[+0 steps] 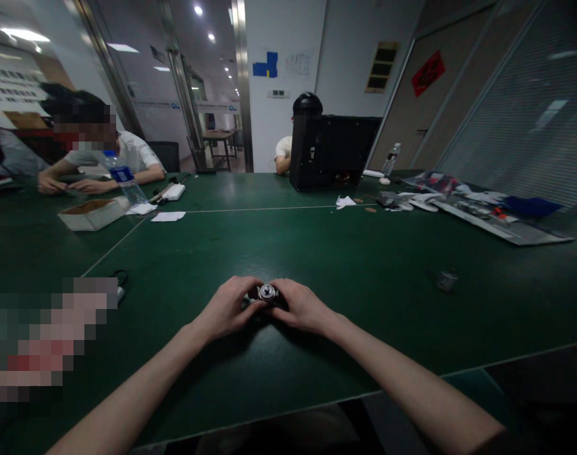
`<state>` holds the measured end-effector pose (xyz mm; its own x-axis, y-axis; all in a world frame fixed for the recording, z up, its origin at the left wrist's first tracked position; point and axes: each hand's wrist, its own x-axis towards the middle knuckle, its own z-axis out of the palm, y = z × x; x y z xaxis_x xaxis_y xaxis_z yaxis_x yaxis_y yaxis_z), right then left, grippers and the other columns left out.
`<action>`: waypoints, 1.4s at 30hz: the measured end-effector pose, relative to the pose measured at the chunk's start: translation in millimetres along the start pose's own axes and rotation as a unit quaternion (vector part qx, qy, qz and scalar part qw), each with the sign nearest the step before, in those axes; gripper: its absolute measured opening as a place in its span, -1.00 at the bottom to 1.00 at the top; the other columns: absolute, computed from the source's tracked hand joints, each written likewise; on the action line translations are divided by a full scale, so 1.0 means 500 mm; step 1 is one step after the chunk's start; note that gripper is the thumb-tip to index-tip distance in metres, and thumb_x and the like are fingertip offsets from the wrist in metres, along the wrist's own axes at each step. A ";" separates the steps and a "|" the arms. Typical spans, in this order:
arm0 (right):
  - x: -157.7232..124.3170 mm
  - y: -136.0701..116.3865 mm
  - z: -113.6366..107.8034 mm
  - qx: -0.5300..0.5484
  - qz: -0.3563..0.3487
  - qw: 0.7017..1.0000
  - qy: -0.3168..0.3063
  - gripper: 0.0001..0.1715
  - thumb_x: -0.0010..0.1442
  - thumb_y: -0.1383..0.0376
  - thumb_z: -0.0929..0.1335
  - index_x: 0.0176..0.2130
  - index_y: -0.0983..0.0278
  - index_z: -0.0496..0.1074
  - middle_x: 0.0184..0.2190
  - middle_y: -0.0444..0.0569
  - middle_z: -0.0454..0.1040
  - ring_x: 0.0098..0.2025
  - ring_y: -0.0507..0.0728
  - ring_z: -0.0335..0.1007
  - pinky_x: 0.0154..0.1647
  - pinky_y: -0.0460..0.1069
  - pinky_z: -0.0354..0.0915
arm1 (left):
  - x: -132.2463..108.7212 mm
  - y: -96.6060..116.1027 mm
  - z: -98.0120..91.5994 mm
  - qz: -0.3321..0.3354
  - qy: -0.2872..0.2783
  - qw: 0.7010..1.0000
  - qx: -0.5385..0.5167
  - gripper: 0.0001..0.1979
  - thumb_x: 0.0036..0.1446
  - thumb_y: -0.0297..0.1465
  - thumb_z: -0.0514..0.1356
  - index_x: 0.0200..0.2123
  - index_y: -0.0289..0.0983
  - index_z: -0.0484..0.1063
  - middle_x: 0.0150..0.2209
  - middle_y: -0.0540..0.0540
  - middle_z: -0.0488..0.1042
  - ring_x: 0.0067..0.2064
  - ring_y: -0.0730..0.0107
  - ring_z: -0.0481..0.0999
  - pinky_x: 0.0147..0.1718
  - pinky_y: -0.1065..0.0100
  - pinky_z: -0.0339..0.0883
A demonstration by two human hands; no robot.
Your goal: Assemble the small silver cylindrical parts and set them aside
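Observation:
My left hand and my right hand meet just above the green table, in the middle of the view. Between them they grip a small metal part with a round silver end, which faces up and has a dark cross-like mark in its centre. Dark portions of the part show at its sides, but the fingers cover most of it, so its kind is not plain. Both hands have their fingers curled around it. Farther right, a small grey metal cylinder stands on the table, apart from my hands.
An open white box and a water bottle stand back left, near a seated person. A black case partly hides another person. Papers and a board with parts lie back right. The left foreground is pixelated.

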<state>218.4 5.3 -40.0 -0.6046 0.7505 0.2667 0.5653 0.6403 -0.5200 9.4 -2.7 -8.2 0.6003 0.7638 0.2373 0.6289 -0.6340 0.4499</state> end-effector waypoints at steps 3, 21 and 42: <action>0.000 -0.002 -0.002 0.009 -0.001 1.000 0.000 -0.57 0.11 0.24 0.37 -0.03 0.30 0.28 -0.15 0.05 0.42 -0.17 0.14 0.33 -0.15 0.01 0.23 | -0.001 -0.001 0.001 0.010 0.001 1.000 0.001 -0.78 0.20 -0.36 0.11 -0.09 -0.25 0.34 -0.18 -0.11 0.47 -0.21 0.27 0.41 -0.18 0.25 0.28; 0.001 -0.004 -0.003 0.000 -0.009 1.000 -0.008 -0.64 0.13 0.25 0.36 -0.08 0.29 0.31 -0.17 0.03 0.40 -0.16 0.13 0.32 -0.14 0.00 0.23 | -0.002 0.009 -0.003 0.020 -0.003 1.000 0.007 -0.72 0.16 -0.39 0.12 -0.04 -0.25 0.33 -0.20 -0.12 0.47 -0.20 0.25 0.41 -0.15 0.22 0.28; 0.000 -0.002 0.001 0.018 0.008 1.000 -0.002 -0.60 0.12 0.20 0.36 -0.06 0.29 0.30 -0.19 0.04 0.44 -0.17 0.13 0.35 -0.17 0.01 0.25 | -0.005 0.008 -0.007 0.045 -0.006 0.999 0.011 -0.72 0.12 -0.38 0.15 -0.07 -0.25 0.32 -0.23 -0.10 0.44 -0.22 0.25 0.39 -0.17 0.21 0.25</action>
<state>217.6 4.5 -39.6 -0.5980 0.7595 0.2561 0.5537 0.6224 -0.5531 8.6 -6.8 -4.0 0.6607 0.7018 0.2665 0.5822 -0.7031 0.4084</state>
